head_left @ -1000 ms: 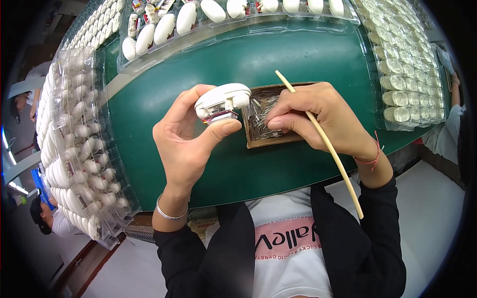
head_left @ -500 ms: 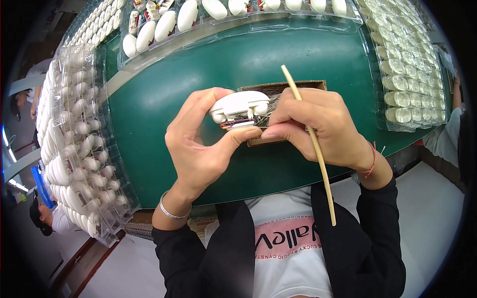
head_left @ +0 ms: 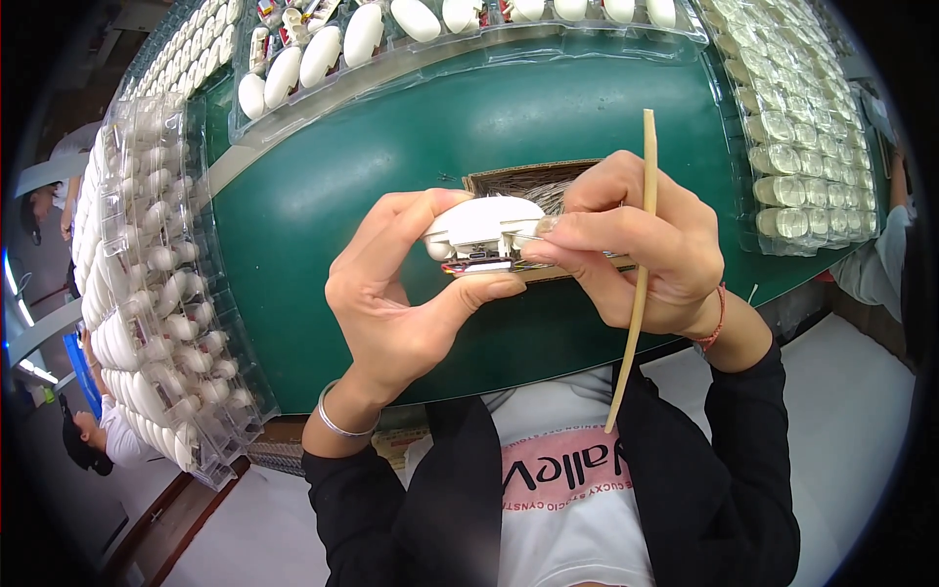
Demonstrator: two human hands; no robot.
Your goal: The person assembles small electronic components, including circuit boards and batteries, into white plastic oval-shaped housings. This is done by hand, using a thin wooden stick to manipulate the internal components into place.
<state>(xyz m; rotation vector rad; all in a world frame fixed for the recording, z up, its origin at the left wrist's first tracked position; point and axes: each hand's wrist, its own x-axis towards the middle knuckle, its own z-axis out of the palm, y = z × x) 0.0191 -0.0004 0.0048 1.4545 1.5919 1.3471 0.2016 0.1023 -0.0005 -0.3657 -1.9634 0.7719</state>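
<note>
My left hand (head_left: 389, 303) is closed round a white plastic device (head_left: 486, 217), fingers behind it and thumb along its lower edge. The device is a rounded shell with its opened side toward me; a small circuit part with coloured wires shows beneath. My right hand (head_left: 657, 256) pinches a thin, metal-looking pin at the device's right end; where its tip sits is hard to make out. A long wooden stick (head_left: 636, 313) is also tucked between the right hand's fingers, standing nearly upright. Behind both hands sits a cardboard box (head_left: 533, 166) holding many thin metal pins (head_left: 548, 193).
A clear plastic tray (head_left: 391, 68) of white shells spans the far side of the green table (head_left: 293, 196). Stacked trays of white parts (head_left: 166, 284) stand at left, stacked trays of clear parts (head_left: 792, 166) at right. Other people are visible at the far left and right.
My right hand has risen slightly to the device's right end, and the stick has swung from slanting left to nearly upright. The device has shifted a little right and toward me.
</note>
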